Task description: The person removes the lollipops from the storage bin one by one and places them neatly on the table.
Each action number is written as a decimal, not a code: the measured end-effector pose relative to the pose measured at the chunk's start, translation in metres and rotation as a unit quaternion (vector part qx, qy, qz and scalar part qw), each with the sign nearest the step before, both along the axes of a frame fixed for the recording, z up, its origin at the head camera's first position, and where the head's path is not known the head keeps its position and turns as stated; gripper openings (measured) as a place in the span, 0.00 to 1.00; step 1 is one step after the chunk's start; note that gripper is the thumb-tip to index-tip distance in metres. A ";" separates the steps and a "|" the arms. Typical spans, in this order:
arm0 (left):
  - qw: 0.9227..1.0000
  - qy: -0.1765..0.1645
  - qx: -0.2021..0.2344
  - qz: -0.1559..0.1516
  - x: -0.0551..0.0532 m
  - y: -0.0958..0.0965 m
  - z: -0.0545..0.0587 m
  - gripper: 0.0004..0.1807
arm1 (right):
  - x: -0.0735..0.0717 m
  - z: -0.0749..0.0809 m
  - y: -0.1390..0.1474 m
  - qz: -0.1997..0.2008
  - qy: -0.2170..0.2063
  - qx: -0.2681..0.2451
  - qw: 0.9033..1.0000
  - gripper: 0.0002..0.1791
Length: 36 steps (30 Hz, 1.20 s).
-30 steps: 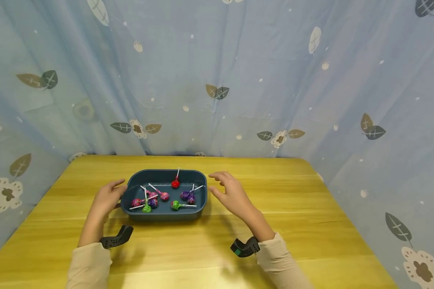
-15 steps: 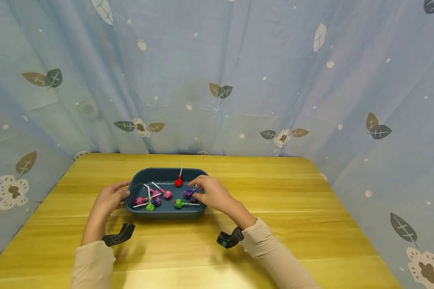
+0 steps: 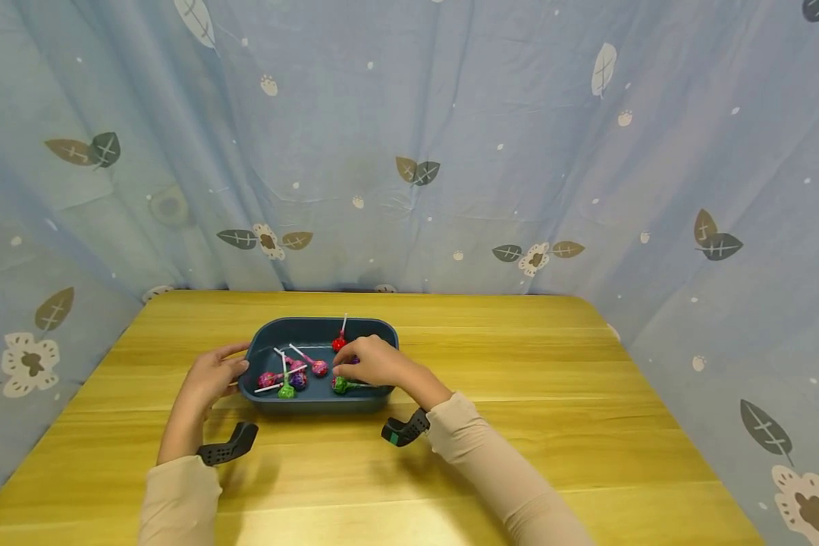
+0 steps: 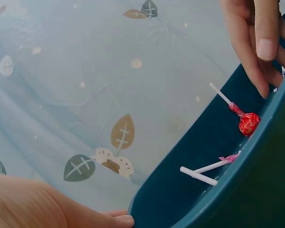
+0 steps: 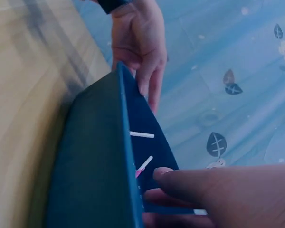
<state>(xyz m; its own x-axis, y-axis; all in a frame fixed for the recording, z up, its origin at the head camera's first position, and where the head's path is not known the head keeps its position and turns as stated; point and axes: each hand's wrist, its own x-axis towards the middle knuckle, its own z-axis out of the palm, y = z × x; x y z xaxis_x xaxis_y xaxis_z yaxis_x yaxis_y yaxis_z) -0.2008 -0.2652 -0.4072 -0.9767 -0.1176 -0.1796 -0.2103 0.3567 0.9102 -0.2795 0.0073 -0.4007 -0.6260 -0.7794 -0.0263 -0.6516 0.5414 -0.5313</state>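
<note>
The green lollipop [image 3: 340, 385] just below the right hand [image 3: 377, 362] should be light and hard, its wrapper likely slippery; the thin stick seems the surer hold. That hand's fingers curve loosely, apparently gripping nothing. The left hand [image 3: 211, 375] holds the end of the blue tray [image 3: 314, 407], which carries 1 red lollipop [image 3: 339, 344] beyond the right hand and a mixed lollipop cluster [image 3: 285, 378] nearer the left.

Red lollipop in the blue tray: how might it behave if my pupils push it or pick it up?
The red lollipop would probably roll or swivel when nudged, given its round head. Its straight stick looks fairly stiff, so it likely wouldn't droop when lifted. The shiny wrapping might feel slightly slippery.
</note>
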 end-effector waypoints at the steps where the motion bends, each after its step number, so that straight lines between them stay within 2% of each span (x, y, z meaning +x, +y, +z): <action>1: 1.000 -0.001 -0.001 0.001 0.000 0.000 0.000 0.27 | -0.001 0.000 -0.002 0.002 -0.009 0.003 1.000 0.14; 10: 1.000 0.004 -0.002 0.007 -0.001 0.000 0.000 0.27 | -0.011 -0.004 -0.014 -0.018 -0.084 0.044 0.995 0.14; 16: 1.000 0.009 -0.010 0.001 -0.001 0.001 -0.001 0.26 | -0.011 -0.011 -0.018 -0.044 -0.088 0.048 0.994 0.09; 22: 1.000 0.002 -0.009 0.005 0.000 0.002 0.000 0.27 | -0.012 -0.013 -0.018 -0.045 -0.086 0.042 0.994 0.06; 25: 1.000 0.002 -0.005 0.006 0.001 0.002 0.001 0.26 | -0.013 -0.013 -0.015 -0.045 -0.120 0.013 0.992 0.07; 28: 1.000 0.002 -0.002 0.004 0.001 0.001 0.001 0.27 | -0.015 -0.014 -0.011 -0.052 -0.199 -0.049 0.977 0.09; 31: 1.000 0.000 -0.003 0.001 0.002 0.002 0.001 0.27 | -0.016 -0.013 -0.005 -0.060 -0.280 -0.124 0.950 0.10; 36: 1.000 -0.001 -0.007 -0.005 0.004 0.000 0.001 0.27 | -0.016 -0.007 0.008 -0.066 -0.314 -0.207 0.924 0.12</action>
